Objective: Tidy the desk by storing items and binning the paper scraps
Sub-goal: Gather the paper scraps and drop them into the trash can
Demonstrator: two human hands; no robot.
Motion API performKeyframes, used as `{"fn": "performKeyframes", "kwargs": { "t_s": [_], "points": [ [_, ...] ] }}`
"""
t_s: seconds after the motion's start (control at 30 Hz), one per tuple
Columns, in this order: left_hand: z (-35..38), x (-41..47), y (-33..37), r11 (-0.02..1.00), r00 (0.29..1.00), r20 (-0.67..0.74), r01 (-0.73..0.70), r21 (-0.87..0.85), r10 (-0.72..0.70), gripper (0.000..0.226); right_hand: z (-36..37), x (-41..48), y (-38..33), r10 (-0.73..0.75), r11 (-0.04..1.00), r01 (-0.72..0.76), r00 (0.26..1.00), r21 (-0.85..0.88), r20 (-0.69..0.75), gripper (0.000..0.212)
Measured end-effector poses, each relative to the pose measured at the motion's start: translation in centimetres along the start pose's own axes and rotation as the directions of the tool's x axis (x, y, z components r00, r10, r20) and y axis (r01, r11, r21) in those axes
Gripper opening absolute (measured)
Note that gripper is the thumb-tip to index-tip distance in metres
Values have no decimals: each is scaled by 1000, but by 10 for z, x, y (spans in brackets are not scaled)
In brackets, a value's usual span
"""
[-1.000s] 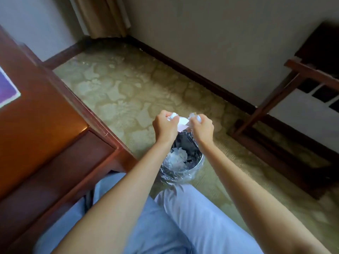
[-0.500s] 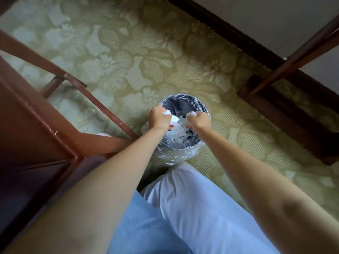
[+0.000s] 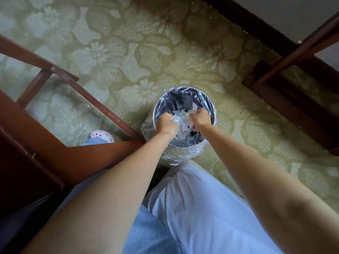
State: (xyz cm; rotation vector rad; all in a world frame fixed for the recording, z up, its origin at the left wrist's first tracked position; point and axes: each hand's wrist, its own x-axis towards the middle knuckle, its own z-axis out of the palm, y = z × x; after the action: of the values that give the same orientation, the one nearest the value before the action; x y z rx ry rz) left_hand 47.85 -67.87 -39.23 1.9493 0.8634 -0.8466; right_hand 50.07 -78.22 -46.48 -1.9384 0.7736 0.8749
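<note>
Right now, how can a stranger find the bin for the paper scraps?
Look at the green patterned carpet, between the red-brown wooden desk and the dark wooden rack. There stands a round dark bin with a clear plastic liner. Only it holds white paper scraps, with both hands inside.

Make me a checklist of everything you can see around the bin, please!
surface: green patterned carpet.
job's things: round bin with a clear liner; white paper scraps inside it.
clutter: nothing seen.
grip: left hand and right hand both closed around scraps, over the bin's opening.
cables: nothing seen.
surroundings: wooden desk at left, dark wooden stand at right, a white shoe under the desk.
</note>
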Motion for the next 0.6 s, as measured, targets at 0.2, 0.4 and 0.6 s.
{"fn": "performKeyframes", "kwargs": {
  "t_s": [0.2,0.4,0.6],
  "points": [
    [-8,-17,2,996,998,-31,-61,72,63,49,-5,-10,2,-101,957,106,994,-269,31,10],
    [-30,-64,30,929,936,-142,-283,236,321,34,-27,-59,-32,-293,809,276,955,-520,52,25],
    [-70,-138,74,837,787,-292,-484,255,544,35,-71,-143,-93,-596,705,441,793,-555,-127,28]
  ]
}}
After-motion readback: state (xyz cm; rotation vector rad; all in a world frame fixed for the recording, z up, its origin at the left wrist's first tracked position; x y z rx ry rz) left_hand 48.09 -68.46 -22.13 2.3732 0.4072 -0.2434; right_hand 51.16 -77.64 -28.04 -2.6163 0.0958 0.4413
